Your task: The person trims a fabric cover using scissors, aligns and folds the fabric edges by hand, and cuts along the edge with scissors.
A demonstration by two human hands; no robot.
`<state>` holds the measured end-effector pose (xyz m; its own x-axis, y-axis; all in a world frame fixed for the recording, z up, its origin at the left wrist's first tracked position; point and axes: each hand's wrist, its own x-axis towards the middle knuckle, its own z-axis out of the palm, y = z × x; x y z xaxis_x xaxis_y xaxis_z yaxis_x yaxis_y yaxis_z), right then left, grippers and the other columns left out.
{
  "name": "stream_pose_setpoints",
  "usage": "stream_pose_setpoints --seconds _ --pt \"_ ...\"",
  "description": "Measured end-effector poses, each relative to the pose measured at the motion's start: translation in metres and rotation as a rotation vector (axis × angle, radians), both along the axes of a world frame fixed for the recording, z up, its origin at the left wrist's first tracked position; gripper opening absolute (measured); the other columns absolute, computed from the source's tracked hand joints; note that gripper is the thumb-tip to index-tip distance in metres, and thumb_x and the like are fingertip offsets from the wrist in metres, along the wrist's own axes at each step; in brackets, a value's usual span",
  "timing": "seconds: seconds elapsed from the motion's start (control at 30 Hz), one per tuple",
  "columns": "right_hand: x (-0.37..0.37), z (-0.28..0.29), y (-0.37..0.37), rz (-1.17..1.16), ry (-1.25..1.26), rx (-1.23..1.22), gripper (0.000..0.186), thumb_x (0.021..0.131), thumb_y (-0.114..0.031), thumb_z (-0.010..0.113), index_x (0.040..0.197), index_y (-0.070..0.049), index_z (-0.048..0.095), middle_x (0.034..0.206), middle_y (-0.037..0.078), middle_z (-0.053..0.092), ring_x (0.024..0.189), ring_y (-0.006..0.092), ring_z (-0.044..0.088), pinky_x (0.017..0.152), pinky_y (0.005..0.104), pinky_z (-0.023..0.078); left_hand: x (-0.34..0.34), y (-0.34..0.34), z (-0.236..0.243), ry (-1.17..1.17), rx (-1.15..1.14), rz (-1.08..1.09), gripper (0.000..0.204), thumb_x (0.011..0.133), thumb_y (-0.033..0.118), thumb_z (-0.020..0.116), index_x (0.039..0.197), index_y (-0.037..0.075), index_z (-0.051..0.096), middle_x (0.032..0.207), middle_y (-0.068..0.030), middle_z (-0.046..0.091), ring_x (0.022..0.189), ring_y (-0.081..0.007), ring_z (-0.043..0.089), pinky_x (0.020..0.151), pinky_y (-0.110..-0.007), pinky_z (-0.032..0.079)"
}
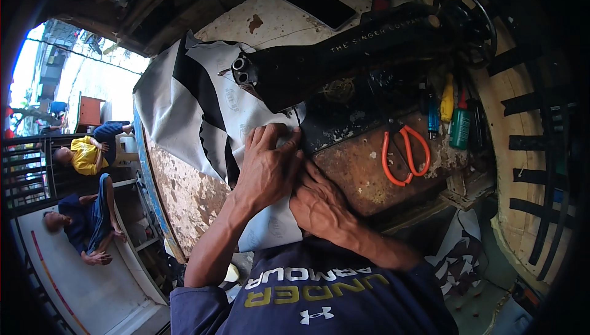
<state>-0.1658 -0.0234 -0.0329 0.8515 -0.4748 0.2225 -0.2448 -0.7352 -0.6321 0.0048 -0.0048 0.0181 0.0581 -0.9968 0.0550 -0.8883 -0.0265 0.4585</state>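
Note:
A black sewing machine point(375, 40) stands on a worn tabletop point(172, 197), with light grey sheet material point(160, 114), dark on parts of its other side, spread left of and under its head. My left hand point(264, 163) has curled fingers gripping this material just below the machine head. Directly to its lower right, my right hand point(322, 200) is closed on the same material, its fingertips partly hidden by the left. A narrower part of the material hangs between my forearms toward my body.
Orange-handled scissors point(418, 160), a yellow tool point(447, 98) and a green bottle point(460, 126) lie right of my hands. A phone point(316, 4) lies behind the machine. Two other people point(86, 154) point(83, 224) are at the far left. A wooden rack point(522, 151) stands right.

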Motion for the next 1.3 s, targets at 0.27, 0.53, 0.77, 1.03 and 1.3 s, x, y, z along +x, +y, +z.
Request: stream_pose_setpoints --seconds 0.27,0.53,0.77,1.03,1.3 --pt "-0.001 0.006 -0.002 0.091 0.09 -0.077 0.037 0.081 -0.016 0.064 0.108 0.004 0.08 0.12 0.025 0.073 0.131 0.0379 0.06 0.13 0.0504 0.028 -0.019 -0.001 -0.023 -0.011 -0.095 0.212 0.037 0.089 0.006 0.072 0.126 0.002 0.074 0.105 -0.0182 0.068 0.104 -0.0381 0.065 0.094 -0.047 0.053" --pt "-0.001 -0.004 0.001 0.004 -0.026 0.046 0.035 0.083 -0.009 0.063 0.112 0.005 0.078 0.124 0.024 0.071 0.132 0.0402 0.058 0.125 0.0468 0.037 -0.03 -0.009 -0.015 -0.041 -0.104 0.249 0.031 0.086 0.001 0.068 0.116 0.002 0.077 0.096 -0.018 0.068 0.096 -0.038 0.064 0.086 -0.045 0.054" --pt "-0.001 -0.004 0.002 -0.014 -0.071 0.04 0.035 0.084 -0.011 0.063 0.111 0.004 0.078 0.124 0.022 0.072 0.133 0.0396 0.058 0.125 0.0471 0.037 -0.023 -0.006 -0.022 -0.065 -0.128 0.196 0.03 0.087 0.003 0.069 0.116 0.004 0.077 0.098 -0.0159 0.067 0.099 -0.0359 0.064 0.101 -0.049 0.05" --pt "-0.013 0.007 -0.002 0.068 0.058 -0.051 0.031 0.083 -0.018 0.064 0.098 0.004 0.082 0.121 0.023 0.072 0.134 0.0383 0.058 0.129 0.0505 0.031 -0.014 0.001 -0.01 -0.122 0.023 0.114 0.05 0.084 0.016 0.074 0.133 0.008 0.072 0.122 -0.0102 0.063 0.121 -0.0317 0.06 0.128 -0.061 0.023" --pt "-0.008 -0.006 -0.005 -0.034 -0.081 0.137 0.034 0.089 -0.012 0.062 0.113 0.009 0.074 0.13 0.028 0.067 0.138 0.0488 0.053 0.13 0.0501 0.03 -0.012 -0.004 -0.011 -0.102 -0.048 0.14 0.044 0.09 0.011 0.07 0.133 0.007 0.073 0.123 -0.0144 0.064 0.12 -0.0358 0.061 0.123 -0.058 0.032"
